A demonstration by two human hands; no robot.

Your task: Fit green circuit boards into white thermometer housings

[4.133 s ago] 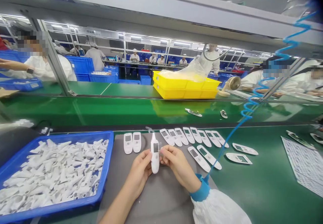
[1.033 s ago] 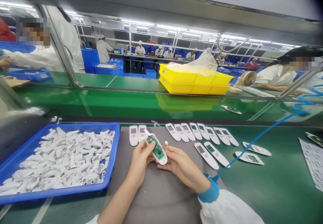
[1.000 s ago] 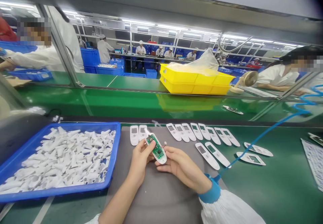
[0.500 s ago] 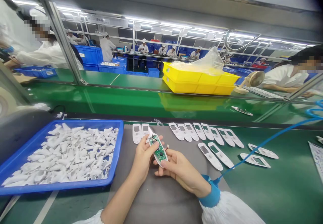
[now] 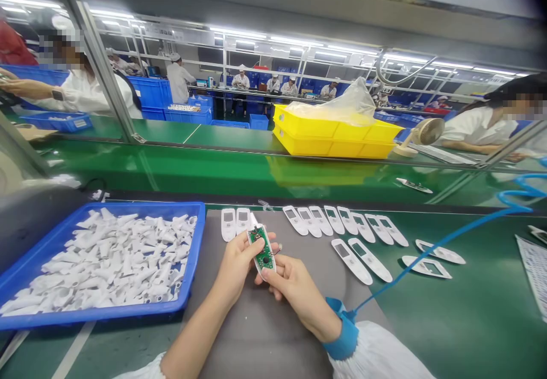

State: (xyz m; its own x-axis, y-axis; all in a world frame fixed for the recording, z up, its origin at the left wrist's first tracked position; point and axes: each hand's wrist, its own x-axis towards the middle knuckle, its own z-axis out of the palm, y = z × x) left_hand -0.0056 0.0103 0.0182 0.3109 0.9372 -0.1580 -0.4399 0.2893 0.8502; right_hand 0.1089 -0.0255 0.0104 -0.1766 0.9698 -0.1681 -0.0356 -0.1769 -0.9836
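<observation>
Head view, the only one. Left hand (image 5: 236, 262): wrapped firmly round a long white plastic casing with a green circuit board (image 5: 265, 257), thumb across the board, fingers underneath, tips showing past the right edge. Right hand (image 5: 297, 289): half curled, pinching the casing's lower end, thumb on top. Casing sits between the hands, above a dark grey mat (image 5: 265, 333), white tapered tip (image 5: 253, 220) pointing away.

Change: about four seconds back, a white unit was held window side up; now the board side faces up. A second ago the right thumb was off at the right edge, by the thin leads (image 5: 277, 251); it has since come onto the lower end. Reading: work now centres on the inner side, with a two-ended grip steadying it; the leads hang loose just above the right fingers.

Around: two white windowed shells (image 5: 228, 231) just beyond the left hand; a blue plastic tray (image 5: 198, 253) of small white funnel-like pieces (image 5: 119, 259) to its left; two more long white shells (image 5: 352, 268) right of the right hand.
</observation>
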